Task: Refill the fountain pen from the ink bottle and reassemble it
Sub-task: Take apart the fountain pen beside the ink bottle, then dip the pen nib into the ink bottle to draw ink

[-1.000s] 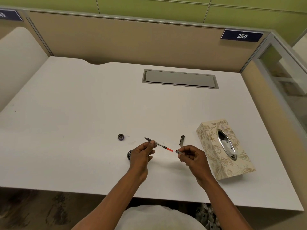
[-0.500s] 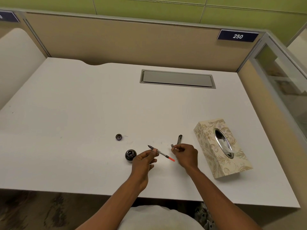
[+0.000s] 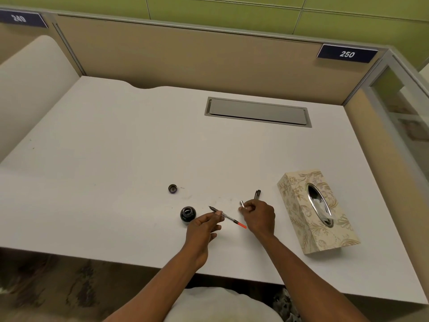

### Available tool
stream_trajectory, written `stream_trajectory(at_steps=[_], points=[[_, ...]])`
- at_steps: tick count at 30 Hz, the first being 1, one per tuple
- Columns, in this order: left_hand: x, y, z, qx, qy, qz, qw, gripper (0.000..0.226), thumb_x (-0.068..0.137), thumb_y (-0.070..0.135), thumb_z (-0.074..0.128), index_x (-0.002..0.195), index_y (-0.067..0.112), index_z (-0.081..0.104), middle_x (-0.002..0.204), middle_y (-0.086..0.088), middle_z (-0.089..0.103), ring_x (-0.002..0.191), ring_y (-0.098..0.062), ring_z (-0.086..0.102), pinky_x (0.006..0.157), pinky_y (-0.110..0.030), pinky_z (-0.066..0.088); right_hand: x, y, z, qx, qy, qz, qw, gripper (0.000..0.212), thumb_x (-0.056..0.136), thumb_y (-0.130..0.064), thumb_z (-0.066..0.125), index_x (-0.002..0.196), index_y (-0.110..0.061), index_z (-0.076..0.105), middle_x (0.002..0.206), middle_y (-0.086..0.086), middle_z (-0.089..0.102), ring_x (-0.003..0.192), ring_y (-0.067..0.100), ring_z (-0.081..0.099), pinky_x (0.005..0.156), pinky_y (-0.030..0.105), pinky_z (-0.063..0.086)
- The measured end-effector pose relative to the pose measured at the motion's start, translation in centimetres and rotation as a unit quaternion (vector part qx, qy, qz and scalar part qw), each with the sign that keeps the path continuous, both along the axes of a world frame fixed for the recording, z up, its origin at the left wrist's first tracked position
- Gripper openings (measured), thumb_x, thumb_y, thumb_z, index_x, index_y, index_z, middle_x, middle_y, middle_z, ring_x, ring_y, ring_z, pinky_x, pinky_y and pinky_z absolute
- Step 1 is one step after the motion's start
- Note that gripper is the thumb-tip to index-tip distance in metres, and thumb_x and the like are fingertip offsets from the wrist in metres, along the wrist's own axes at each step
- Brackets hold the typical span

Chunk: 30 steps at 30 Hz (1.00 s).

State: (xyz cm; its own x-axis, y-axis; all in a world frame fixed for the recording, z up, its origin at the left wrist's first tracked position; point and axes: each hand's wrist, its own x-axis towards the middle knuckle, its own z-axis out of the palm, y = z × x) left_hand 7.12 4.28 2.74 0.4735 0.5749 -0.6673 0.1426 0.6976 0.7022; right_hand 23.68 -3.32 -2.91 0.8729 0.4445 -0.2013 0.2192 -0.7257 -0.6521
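Note:
My left hand pinches the fountain pen's inner section, a thin piece with a dark nib pointing up-left and a red-orange tip at its lower right end. My right hand grips a small silver-ended pen part, its fingers curled round it. The open ink bottle, small, round and dark, stands just left of my left hand. Its cap lies a little farther back on the white desk. A dark pen cap with a clip lies behind my right hand.
A patterned tissue box with a metal oval opening sits to the right of my right hand. A grey cable hatch is set into the desk farther back. Beige partition walls enclose the desk on three sides.
My right hand has moved away from the red end of the pen section, back and to the right, toward the clipped cap. The left hand has lowered slightly, uncovering the ink bottle.

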Motion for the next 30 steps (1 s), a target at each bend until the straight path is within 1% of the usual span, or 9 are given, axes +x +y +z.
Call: stream_trajectory(at_steps=[4, 8, 12, 13, 15, 17, 20, 25, 30], points=[[0.0, 0.0, -0.2, -0.005, 0.004, 0.003, 1.000, 0.013, 0.091, 0.025, 0.073, 0.099, 0.017, 0.079, 0.094, 0.002, 0.078, 0.090, -0.018, 0.063, 0.082, -0.032, 0.046, 0.1, -0.3, -0.4, 0.007, -0.006, 0.005, 1.000, 0.016, 0.081, -0.030, 0.082, 0.091, -0.018, 0.079, 0.076, -0.006, 0.074, 0.082, 0.019, 0.070, 0.078, 0.029, 0.053], [0.1, 0.0, -0.3, -0.011, 0.007, 0.005, 1.000, 0.014, 0.091, 0.025, 0.073, 0.101, 0.017, 0.079, 0.094, 0.002, 0.079, 0.090, -0.018, 0.064, 0.081, -0.031, 0.047, -0.1, -1.0, -0.2, 0.033, -0.028, -0.013, 0.999, 0.019, 0.086, -0.037, 0.077, 0.088, -0.019, 0.078, 0.077, -0.006, 0.072, 0.075, 0.014, 0.066, 0.074, 0.029, 0.052], [0.1, 0.2, -0.5, -0.015, 0.011, 0.009, 1.000, 0.016, 0.091, 0.025, 0.073, 0.103, 0.016, 0.078, 0.095, 0.002, 0.079, 0.091, -0.018, 0.064, 0.081, -0.031, 0.047, -1.7, -2.3, 2.1, 0.124, -0.038, -0.055, 0.990, 0.011, 0.092, -0.025, 0.072, 0.086, -0.017, 0.077, 0.078, -0.003, 0.073, 0.070, 0.009, 0.064, 0.072, 0.033, 0.055], [0.0, 0.3, -0.5, -0.017, 0.010, 0.010, 1.000, 0.017, 0.091, 0.025, 0.073, 0.104, 0.015, 0.078, 0.095, 0.002, 0.079, 0.092, -0.018, 0.064, 0.082, -0.031, 0.047, -2.2, -2.8, 2.8, 0.144, -0.020, -0.056, 0.988, 0.012, 0.094, -0.026, 0.071, 0.086, -0.019, 0.077, 0.076, -0.005, 0.074, 0.070, 0.007, 0.066, 0.071, 0.032, 0.055], [0.0, 0.4, -0.5, -0.024, 0.012, 0.011, 1.000, 0.017, 0.091, 0.024, 0.073, 0.104, 0.015, 0.078, 0.096, 0.001, 0.079, 0.092, -0.018, 0.064, 0.083, -0.032, 0.047, -3.1, -3.6, 4.2, 0.180, 0.066, -0.031, 0.981, 0.011, 0.095, -0.028, 0.070, 0.087, -0.024, 0.076, 0.076, -0.006, 0.075, 0.068, 0.007, 0.069, 0.070, 0.027, 0.054], [0.1, 0.5, -0.5, -0.036, 0.013, 0.014, 0.999, 0.016, 0.092, 0.024, 0.072, 0.103, 0.015, 0.078, 0.096, 0.000, 0.078, 0.092, -0.018, 0.064, 0.084, -0.032, 0.047, -3.8, -4.5, 5.4, 0.204, 0.129, 0.035, 0.970, 0.005, 0.090, -0.028, 0.076, 0.096, -0.028, 0.076, 0.082, -0.006, 0.076, 0.069, 0.012, 0.071, 0.069, 0.027, 0.056], [0.1, 0.4, -0.4, -0.055, 0.016, 0.015, 0.998, 0.017, 0.093, 0.024, 0.070, 0.105, 0.013, 0.077, 0.098, -0.002, 0.078, 0.091, -0.017, 0.063, 0.085, -0.033, 0.046, -4.5, -5.5, 6.1, 0.196, 0.093, 0.131, 0.967, 0.032, 0.080, -0.023, 0.085, 0.108, -0.032, 0.073, 0.087, -0.011, 0.074, 0.072, 0.014, 0.069, 0.067, 0.026, 0.057], [-0.1, 0.4, -0.4, -0.060, 0.014, 0.012, 0.998, 0.021, 0.095, 0.027, 0.068, 0.107, 0.012, 0.076, 0.099, -0.001, 0.077, 0.087, -0.016, 0.062, 0.082, -0.032, 0.046, -4.4, -4.9, 6.9, 0.206, 0.009, 0.161, 0.965, 0.017, 0.083, -0.012, 0.081, 0.089, -0.027, 0.077, 0.084, -0.018, 0.074, 0.075, 0.013, 0.069, 0.066, 0.034, 0.056], [-0.8, 0.6, 0.4, -0.002, 0.029, -0.005, 1.000, 0.021, 0.094, 0.035, 0.069, 0.099, 0.016, 0.079, 0.096, -0.001, 0.080, 0.083, -0.015, 0.064, 0.080, -0.032, 0.048, -4.0, -3.9, 8.1, 0.233, -0.007, 0.158, 0.960, 0.014, 0.083, -0.011, 0.081, 0.087, -0.025, 0.079, 0.084, -0.017, 0.076, 0.072, 0.012, 0.068, 0.066, 0.031, 0.055]])
